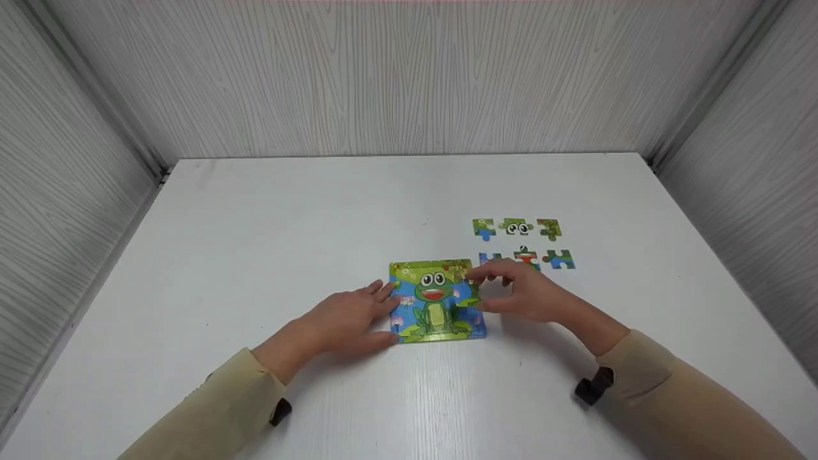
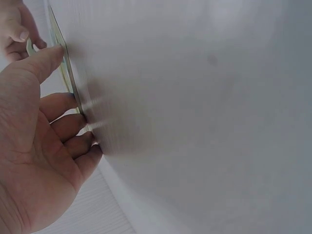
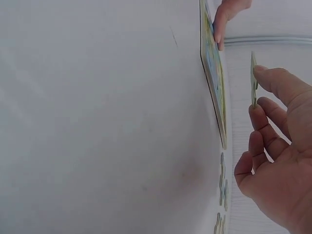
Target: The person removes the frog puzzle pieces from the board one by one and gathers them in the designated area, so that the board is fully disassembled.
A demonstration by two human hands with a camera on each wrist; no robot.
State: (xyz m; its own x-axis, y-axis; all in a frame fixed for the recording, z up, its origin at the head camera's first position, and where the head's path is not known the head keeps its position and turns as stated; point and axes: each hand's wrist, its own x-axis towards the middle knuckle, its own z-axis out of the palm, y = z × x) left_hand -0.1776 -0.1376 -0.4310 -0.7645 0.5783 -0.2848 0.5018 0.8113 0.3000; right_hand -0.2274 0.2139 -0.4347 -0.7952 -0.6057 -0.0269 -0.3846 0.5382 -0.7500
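A frog puzzle board (image 1: 436,322) lies flat on the white table, its picture facing up. My left hand (image 1: 350,317) rests at its left side, fingertips and thumb touching the edge with the fingers spread. Above the right part of the board, my right hand (image 1: 530,295) pinches a puzzle piece (image 1: 464,295) between thumb and fingers. In the right wrist view that thin piece (image 3: 253,80) is seen nearly edge-on, raised off the board (image 3: 213,83). It covers part of the picture beside the frog in the head view.
Loose puzzle pieces lie in two rows to the right of the board, among them one with the eyes (image 1: 516,227) and one with the red mouth (image 1: 526,257). My right hand partly covers the nearer row. A pale wood-grain panel (image 1: 409,76) stands behind the table.
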